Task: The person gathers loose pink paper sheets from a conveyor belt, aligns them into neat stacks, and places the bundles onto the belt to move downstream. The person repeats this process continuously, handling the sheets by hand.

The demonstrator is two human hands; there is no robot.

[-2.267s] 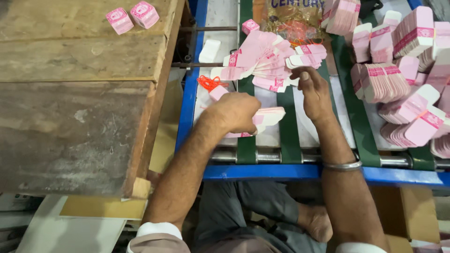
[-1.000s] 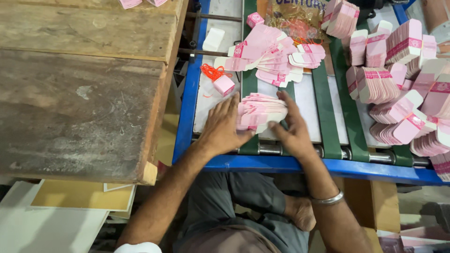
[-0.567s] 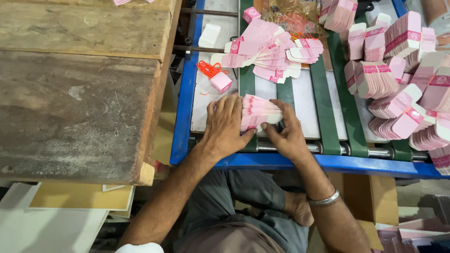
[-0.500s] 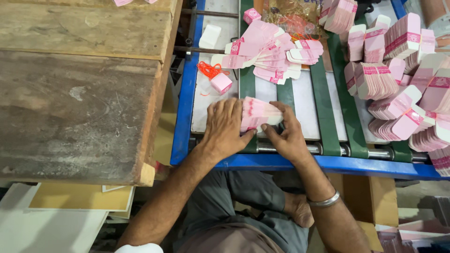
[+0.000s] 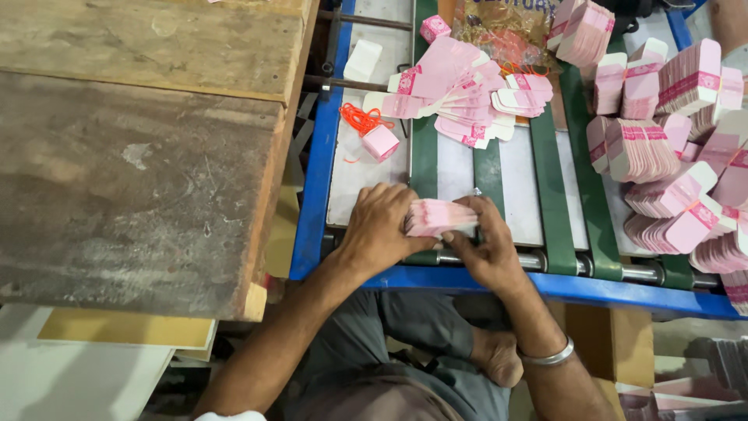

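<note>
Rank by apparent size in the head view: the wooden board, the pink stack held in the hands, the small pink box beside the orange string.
1. wooden board
2. pink stack
3. small pink box

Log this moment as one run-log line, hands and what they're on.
left hand: gripping pink card stack | right hand: gripping same stack | place: conveyor table, near edge | nearby: loose pink cards, orange string
</note>
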